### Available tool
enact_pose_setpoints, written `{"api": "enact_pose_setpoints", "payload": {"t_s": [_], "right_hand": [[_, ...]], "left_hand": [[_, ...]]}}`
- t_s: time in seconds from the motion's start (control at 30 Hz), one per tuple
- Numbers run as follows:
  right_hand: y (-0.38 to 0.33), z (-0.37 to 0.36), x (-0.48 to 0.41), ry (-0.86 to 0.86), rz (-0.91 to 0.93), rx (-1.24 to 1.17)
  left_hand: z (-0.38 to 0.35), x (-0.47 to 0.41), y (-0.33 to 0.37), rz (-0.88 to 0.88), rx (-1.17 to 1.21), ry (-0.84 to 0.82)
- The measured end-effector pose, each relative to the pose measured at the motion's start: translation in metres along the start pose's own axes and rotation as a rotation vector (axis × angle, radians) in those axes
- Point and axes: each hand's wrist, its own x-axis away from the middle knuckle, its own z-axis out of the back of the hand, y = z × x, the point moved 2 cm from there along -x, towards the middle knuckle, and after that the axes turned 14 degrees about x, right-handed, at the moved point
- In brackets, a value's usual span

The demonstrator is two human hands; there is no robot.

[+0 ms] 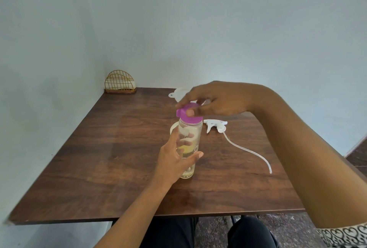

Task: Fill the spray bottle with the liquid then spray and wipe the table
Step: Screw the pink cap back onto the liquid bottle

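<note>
dark trousers (pixel 208 233) show at the very bottom, under the near edge of the wooden table (pixel 99 168). on the right a patterned sleeve (pixel 345 235) peeks in at the corner.

from the head camera, the left hand (pixel 174 160) is wrapped around the middle of a clear bottle (pixel 189 144). the thumb lies across the front and the fingers show through the clear side. the bottle stands up straight on the table, near the middle. some pale yellow liquid sits in it, but how full it is i cannot tell, as the hand hides part of it.

the right hand (pixel 214 100) comes in from above and pinches the purple lid (pixel 189 115) on top of the bottle, thumb in front and fingers over the back.

just to the right of the bottle lies the white spray head (pixel 216 126), on its side, not touching the bottle. its thin tube (pixel 250 152) curls away toward the right edge.

behind the right hand is a white funnel (pixel 178 93), partly hidden. something white (pixel 172 128) peeks out behind the bottle; it may be the spray bottle.

a gold wire holder (pixel 120 84) stands in the far left corner by the wall.
</note>
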Motion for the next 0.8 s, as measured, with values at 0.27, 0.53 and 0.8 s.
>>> {"api": "enact_pose_setpoints", "payload": {"t_s": [0.27,0.53,0.8], "right_hand": [[0.004,0.017,0.004,0.257,-0.041,-0.046],[0.014,0.008,-0.004,0.288,-0.138,-0.071],[0.020,-0.015,-0.005,-0.027,0.094,-0.342]], "left_hand": [[0.001,0.000,0.002,-0.009,-0.024,0.007],[0.000,0.000,0.002,-0.013,-0.048,0.008],[0.001,0.000,0.000,-0.015,-0.015,-0.003]]}}
